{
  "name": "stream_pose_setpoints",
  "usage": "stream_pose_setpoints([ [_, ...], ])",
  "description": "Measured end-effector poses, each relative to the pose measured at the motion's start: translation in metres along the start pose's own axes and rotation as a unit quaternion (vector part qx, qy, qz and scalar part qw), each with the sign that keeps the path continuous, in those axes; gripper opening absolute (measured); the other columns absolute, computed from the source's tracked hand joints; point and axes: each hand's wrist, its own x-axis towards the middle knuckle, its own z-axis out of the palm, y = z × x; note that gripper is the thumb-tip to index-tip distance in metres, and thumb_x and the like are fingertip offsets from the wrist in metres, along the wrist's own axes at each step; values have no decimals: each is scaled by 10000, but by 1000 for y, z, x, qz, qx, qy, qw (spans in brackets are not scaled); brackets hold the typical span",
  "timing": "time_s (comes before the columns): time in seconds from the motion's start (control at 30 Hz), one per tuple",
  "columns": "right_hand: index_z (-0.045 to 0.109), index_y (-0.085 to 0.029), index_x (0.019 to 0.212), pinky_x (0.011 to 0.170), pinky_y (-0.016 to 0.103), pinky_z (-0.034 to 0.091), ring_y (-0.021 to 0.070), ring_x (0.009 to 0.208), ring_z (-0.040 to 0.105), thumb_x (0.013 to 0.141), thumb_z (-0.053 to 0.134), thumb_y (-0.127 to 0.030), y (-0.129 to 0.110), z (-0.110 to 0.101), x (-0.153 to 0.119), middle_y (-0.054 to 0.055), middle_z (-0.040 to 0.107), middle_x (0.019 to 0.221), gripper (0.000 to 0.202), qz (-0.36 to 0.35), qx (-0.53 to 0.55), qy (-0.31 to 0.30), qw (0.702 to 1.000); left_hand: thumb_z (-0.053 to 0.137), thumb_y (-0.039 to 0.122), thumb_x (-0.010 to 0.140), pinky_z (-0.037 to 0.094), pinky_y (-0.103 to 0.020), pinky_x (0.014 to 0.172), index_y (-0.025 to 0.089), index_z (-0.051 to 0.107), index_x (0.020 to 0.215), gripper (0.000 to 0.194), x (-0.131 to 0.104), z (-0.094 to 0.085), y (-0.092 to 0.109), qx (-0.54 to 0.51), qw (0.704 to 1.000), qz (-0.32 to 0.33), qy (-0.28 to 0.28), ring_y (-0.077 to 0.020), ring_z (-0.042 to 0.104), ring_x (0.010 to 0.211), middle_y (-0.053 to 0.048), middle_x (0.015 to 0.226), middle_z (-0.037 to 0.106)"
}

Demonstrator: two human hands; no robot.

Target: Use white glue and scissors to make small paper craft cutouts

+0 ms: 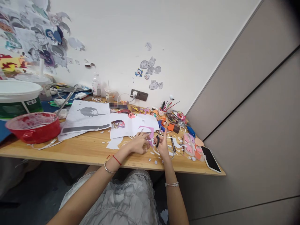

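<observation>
My right hand [163, 147] holds small scissors [157, 140] with black handles, their blades pointing up and away from me. Just to the left, my left hand [141, 143] is bent over the table with its fingers curled together near a purple paper piece [151, 132]. Whatever its fingertips pinch is too small to make out. White paper sheets [131, 126] lie beyond the left hand, and small white scraps are scattered around both hands.
On the left are a red bowl [35, 126], a green-and-white tub [20, 98] and a printed sheet [86, 115]. A pen cup [162, 111], pink paper pieces [189, 145] and a phone [211, 159] are at the right of the wooden table [89, 153].
</observation>
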Motion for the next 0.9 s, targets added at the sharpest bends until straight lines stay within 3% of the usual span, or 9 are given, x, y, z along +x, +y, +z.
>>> stream_pose_setpoints([
  [0.2,-130,-229,1426,604,242,400,100,604,436,824,543,-353,1,0,-1,-60,442,691,911,-5,-2,-9,1000,591,157,642,308,-401,978,202,666,724,120,2,0,3,5,1000,29,-5,-258,428,1105,-64,1085,537],
  [0.4,-127,-226,1427,572,224,365,94,563,393,811,555,-311,6,-1,1,-86,378,626,923,-4,-16,-12,1000,562,139,682,374,-379,878,158,634,718,83,1,7,4,-11,1000,15,24,-225,484,950,-84,938,553],
  [0.63,-151,-222,1421,564,230,375,99,558,410,813,558,-341,6,0,1,-83,408,631,941,0,1,-22,1000,485,274,864,457,-321,745,129,565,847,167,10,3,12,-85,987,-61,124,-138,527,796,-27,824,552],
  [0.9,-210,-214,1403,591,261,428,112,570,501,801,580,-312,0,5,-4,-78,482,627,998,21,12,-102,994,494,375,866,481,-286,667,123,558,883,261,14,6,2,-222,931,-153,245,-110,543,699,-17,792,569],
])
